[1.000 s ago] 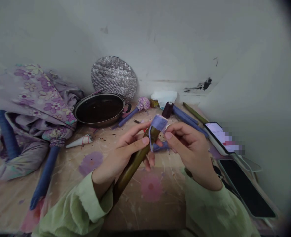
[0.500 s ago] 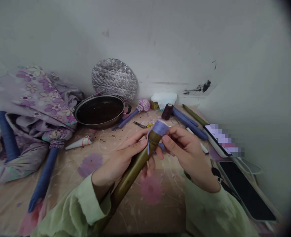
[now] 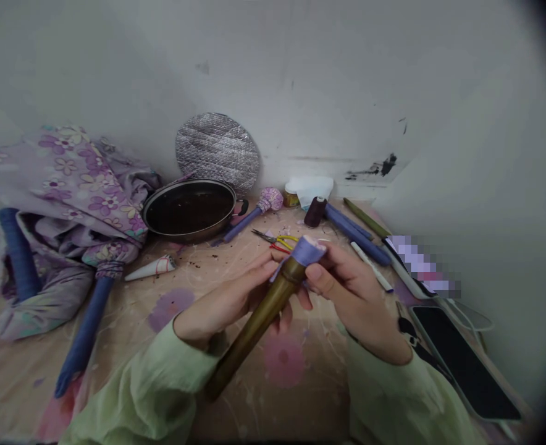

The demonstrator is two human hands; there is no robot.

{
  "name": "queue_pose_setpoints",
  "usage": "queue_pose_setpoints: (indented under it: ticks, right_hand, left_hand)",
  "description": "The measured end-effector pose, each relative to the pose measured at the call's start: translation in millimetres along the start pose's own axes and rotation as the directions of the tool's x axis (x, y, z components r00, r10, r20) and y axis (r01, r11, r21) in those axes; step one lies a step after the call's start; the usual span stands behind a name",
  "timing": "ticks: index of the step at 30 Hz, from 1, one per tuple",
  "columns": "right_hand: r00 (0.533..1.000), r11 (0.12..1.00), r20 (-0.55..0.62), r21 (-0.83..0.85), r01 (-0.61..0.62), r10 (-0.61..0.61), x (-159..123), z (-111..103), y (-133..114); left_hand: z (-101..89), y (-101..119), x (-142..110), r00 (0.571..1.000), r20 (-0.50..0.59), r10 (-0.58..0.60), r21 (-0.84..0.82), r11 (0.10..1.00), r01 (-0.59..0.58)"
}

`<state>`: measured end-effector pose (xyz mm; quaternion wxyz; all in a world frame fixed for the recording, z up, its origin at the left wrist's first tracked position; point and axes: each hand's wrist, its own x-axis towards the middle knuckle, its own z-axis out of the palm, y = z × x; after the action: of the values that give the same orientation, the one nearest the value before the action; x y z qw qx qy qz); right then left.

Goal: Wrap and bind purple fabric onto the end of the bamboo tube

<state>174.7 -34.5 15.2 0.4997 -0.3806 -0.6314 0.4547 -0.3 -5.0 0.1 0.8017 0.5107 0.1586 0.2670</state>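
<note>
The left hand [image 3: 224, 303] curls around an olive-green tube [image 3: 254, 330], fingers closed beneath it, holding it on a slant above the middle of the desk [image 3: 310, 395], which gives the other hand a steady end to work on; the right hand [image 3: 354, 296] is almost closed at the tube's upper end, thumb and fingers pinching a lilac fabric strip [image 3: 306, 251] against the rim, keeping the wrap snug. Just beyond the hands lie red-and-yellow-handled pliers [image 3: 277, 242]; a dark thread spool [image 3: 315, 212] and blue wrapped rods [image 3: 356, 238] sit near the back edge, within easy reach; a black pan [image 3: 189, 210] and floral cloth [image 3: 69, 191] fill the back-left corner; a black phone [image 3: 462, 361] lies along the right edge.
</note>
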Motion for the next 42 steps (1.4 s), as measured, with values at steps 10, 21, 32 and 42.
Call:
queue_pose_setpoints:
  ticks: [10,21,32,42]
  right_hand:
    - [0.984,0.988,-0.172,-0.157,0.006,-0.034,1.4,0.3,10.6]
    - [0.967,0.948,-0.232,-0.316,0.026,-0.104,1.9,-2.5,0.3]
    - [0.960,0.945,-0.231,-0.319,0.076,-0.155,1.4,-3.8,-0.9]
    - [0.956,0.948,-0.218,-0.292,0.128,-0.196,-0.5,-3.5,-3.1]
  left_hand:
    - [20.9,-18.7,3.8,0.700,-0.104,0.707,0.894,0.375,-0.245]
    - [14.3,-10.0,-0.5,0.711,-0.221,0.667,0.833,0.508,-0.218]
    - [19.3,-4.4,0.5,0.863,-0.346,0.368,0.392,0.892,-0.223]
    - [22.5,0.5,0.4,0.970,-0.209,0.125,-0.188,0.968,-0.165]
